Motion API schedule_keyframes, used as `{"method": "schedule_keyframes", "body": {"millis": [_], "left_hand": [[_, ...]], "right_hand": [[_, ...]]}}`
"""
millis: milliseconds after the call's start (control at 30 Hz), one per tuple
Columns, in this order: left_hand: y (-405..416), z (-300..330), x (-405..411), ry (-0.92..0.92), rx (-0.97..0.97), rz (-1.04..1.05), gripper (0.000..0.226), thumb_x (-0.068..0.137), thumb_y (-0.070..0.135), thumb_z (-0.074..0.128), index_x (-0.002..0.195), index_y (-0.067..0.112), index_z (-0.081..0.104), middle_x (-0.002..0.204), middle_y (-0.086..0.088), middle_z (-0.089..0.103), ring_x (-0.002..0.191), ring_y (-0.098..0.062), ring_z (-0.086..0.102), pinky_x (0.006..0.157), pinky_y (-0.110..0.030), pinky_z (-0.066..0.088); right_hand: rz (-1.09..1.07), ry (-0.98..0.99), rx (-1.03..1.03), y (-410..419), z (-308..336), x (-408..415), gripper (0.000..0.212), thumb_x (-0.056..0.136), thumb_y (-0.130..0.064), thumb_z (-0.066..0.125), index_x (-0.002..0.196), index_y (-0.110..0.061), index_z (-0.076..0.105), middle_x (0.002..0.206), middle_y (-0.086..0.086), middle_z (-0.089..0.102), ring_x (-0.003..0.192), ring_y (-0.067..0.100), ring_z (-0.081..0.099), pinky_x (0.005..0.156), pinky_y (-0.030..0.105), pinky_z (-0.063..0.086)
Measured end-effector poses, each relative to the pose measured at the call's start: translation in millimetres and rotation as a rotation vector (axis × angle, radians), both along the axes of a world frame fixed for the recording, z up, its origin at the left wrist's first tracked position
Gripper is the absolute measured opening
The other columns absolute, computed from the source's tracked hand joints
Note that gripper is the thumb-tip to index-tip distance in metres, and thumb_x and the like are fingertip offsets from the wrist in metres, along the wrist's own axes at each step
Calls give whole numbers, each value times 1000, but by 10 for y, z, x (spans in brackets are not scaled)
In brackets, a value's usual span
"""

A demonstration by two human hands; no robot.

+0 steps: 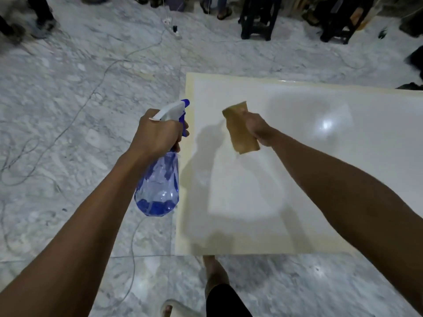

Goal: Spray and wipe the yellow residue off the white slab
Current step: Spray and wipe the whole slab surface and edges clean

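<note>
— How are the hands occupied?
— A blue spray bottle (158, 179) is gripped by the left hand (156, 133); a tan sponge (240, 129) is clutched by the right hand (258, 129).
— And the white slab (320, 156)?
— It is laid on the marble floor (68, 99), yellow residue (190, 92) edging it.

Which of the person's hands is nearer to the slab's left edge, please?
Left. The left hand, gripping the spray bottle, hangs just outside the white slab's left edge; the right hand, holding the sponge, is over the slab.

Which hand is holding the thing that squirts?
The left hand grips the blue spray bottle. The right hand holds a brown cloth instead.
</note>
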State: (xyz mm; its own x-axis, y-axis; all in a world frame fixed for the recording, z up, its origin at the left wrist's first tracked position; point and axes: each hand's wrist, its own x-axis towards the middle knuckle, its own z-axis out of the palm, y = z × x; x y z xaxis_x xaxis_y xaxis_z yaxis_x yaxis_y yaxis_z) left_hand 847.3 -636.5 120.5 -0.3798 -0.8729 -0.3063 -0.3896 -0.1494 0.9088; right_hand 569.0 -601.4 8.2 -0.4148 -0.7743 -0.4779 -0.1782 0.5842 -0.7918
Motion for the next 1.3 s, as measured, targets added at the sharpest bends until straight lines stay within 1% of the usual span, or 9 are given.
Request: {"method": "schedule_keyframes", "body": {"millis": [167,333,433,633,933,1100,1167,1233,1300], "left_hand": [[-571,-329,-228,-45,19,80,17,79,-5,51,76,-2,67,86,-17,74,49,-21,54,49,-30,51],[-855,-688,-299,-86,26,122,14,78,-5,52,75,-7,65,81,-17,73,41,-17,53,50,-32,48],[-850,-793,-255,-98,61,126,18,77,-5,52,83,-8,69,84,-19,74,44,-20,53,53,-36,48],[-402,-610,-32,-131,98,63,16,78,-2,52,77,-1,68,79,-16,74,43,-18,52,51,-31,48],[904,-342,630,-35,147,-50,21,74,7,53,76,-9,67,71,-25,66,41,-16,49,43,-25,45],[1267,-218,880,-29,147,-57,22,84,4,52,74,-9,66,54,-5,62,40,-18,48,42,-25,43],[1277,-143,942,-43,134,-57,23,86,6,52,75,-8,66,53,-4,62,40,-15,50,42,-24,43],[1221,-79,978,-51,104,-65,22,85,7,53,75,-6,67,53,-2,64,41,-14,52,43,-25,45],[1146,3,965,-52,72,-88,21,75,11,52,74,-3,67,49,2,63,41,-15,52,45,-26,46]], "right_hand": [[334,459,-161,-1526,-193,-417,46,109,-35,26,142,-16,51,145,7,53,133,26,49,94,21,34],[527,802,285,-2085,-1181,-487,53,108,-40,18,158,-28,8,166,6,10,152,29,12,121,54,10],[485,822,204,-1642,-1590,-219,55,107,-43,19,158,-33,2,167,1,-6,154,28,-8,120,58,-4],[525,888,47,-23,-1631,473,55,101,-46,19,154,-32,27,163,7,23,151,35,19,115,62,15],[652,882,137,2511,-1417,1864,56,101,-48,18,155,-36,24,165,-3,9,153,28,5,119,52,4],[617,559,348,2221,-1047,1764,56,104,-54,20,153,-30,32,162,8,28,149,31,24,119,54,22],[307,230,198,2026,-522,1675,60,100,-63,30,128,-20,61,129,12,65,115,25,61,105,49,44],[-61,-113,-22,1901,-57,1600,40,102,-48,44,101,-17,69,94,-2,75,84,11,67,85,34,51],[-296,-362,-221,1777,248,1467,40,95,-47,49,102,-14,70,95,1,73,89,19,68,84,36,51]]}}
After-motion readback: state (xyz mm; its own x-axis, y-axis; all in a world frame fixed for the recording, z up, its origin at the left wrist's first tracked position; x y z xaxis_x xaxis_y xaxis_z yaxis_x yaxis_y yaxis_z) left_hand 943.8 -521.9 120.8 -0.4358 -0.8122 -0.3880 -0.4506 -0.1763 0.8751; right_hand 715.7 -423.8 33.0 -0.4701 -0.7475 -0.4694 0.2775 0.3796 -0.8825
